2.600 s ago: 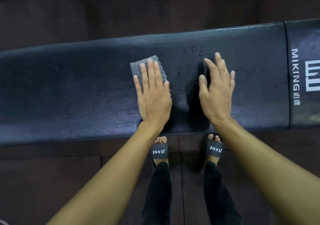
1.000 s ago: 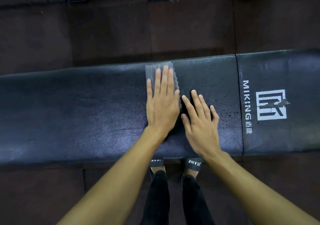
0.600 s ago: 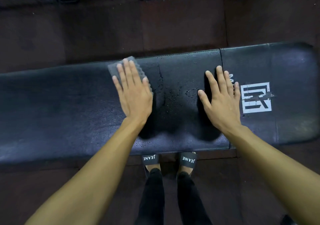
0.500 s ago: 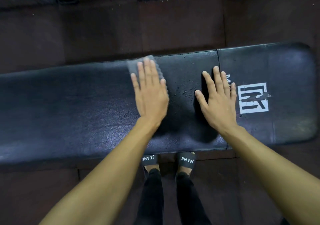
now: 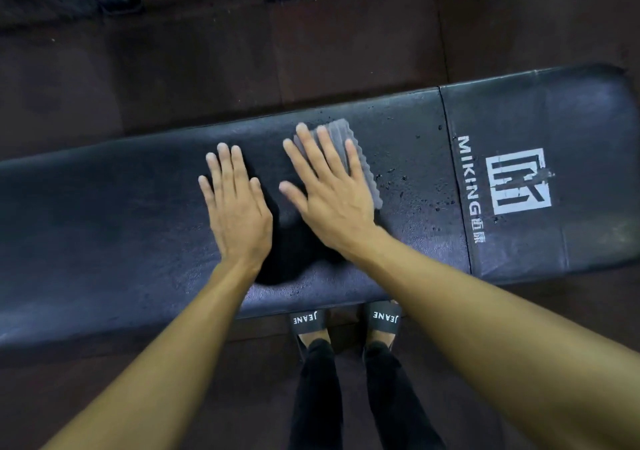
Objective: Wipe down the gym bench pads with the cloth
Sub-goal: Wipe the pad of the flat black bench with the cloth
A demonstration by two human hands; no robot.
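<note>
Cloth swapped hands: small grey scallop-edged wiping cloth (image 5: pixel 369 179) now sits pressed under flat, straight-fingered right hand (image 5: pixel 332 200), near far edge of long black vinyl bench pad (image 5: pixel 104 224). Left hand (image 5: pixel 239 214) flat, empty, bracing. Risk: unpinched cloth slides out mid-stroke, missing dark specks (image 5: pixel 415 186).

Bare forearms (image 5: pixel 173 345). Two black slides (image 5: pixel 308 319) below right grip (image 5: pixel 332 200), toward body; white "JEANE" across each strap, lettering inverted. Feet bare in them. Black trousers (image 5: pixel 317 397) lower again, narrow legs, hems at ankles.

Dim overhead light; wide-angle edge bowing
</note>
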